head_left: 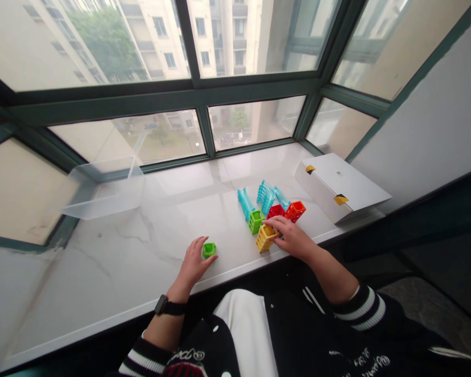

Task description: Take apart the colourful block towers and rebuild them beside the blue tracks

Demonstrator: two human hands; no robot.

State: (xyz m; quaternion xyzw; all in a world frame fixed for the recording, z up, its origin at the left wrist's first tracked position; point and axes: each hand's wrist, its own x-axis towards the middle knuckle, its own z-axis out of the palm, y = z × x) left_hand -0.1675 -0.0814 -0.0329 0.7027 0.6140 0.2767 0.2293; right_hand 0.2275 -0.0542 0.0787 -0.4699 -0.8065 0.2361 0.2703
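Note:
Near the counter's front edge, my left hand [193,263] has its thumb and fingers around a small, square, hollow green block [209,250], which sits on the counter. Farther right, my right hand [292,238] grips a yellow openwork block [264,239], its fingers over the top and right side. Just behind the yellow piece stands a taller green openwork block [256,222]. A red block [275,211] is partly hidden by my right hand, with an orange-red block [296,210] beside it. Behind these lie translucent blue pieces, one straight and ribbed [245,203], another curved [266,196].
A clear plastic bin [105,196] stands at the left by the window. On the right is a white box [343,183] with yellow-and-black tabs. Window frames [160,97] border the back of the white marbled counter [141,262].

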